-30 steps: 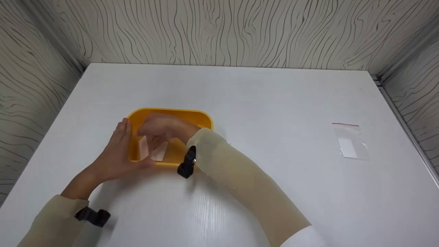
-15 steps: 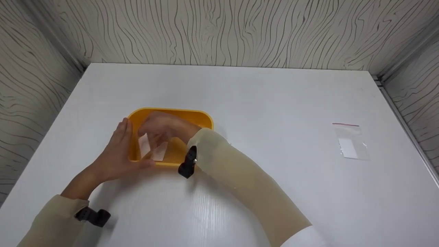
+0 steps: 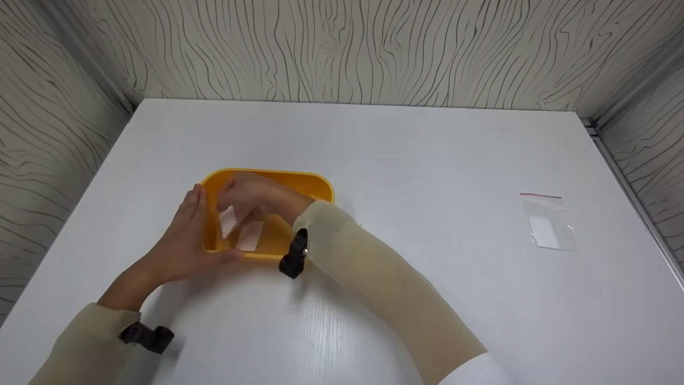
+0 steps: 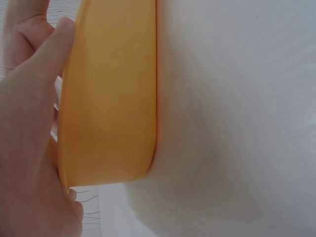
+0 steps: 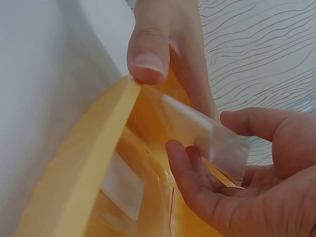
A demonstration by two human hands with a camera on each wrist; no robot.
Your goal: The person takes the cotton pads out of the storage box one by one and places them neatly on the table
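Inside the yellow rectangular plastic bin, the right hand pinches a clear plastic bag with white insert; the straight-fingered left hand steadies the bin. Best pinch lightly, avoiding creases.

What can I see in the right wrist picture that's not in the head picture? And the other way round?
Only the right wrist view shows a thin red strip inside the yellow box, and the left thumbnail up close.

Only the head view shows another clear bag lying on the table, off to the right, and a black camera on each wrist.

Both show the box, the left hand touching its rim, the right hand and white pieces.
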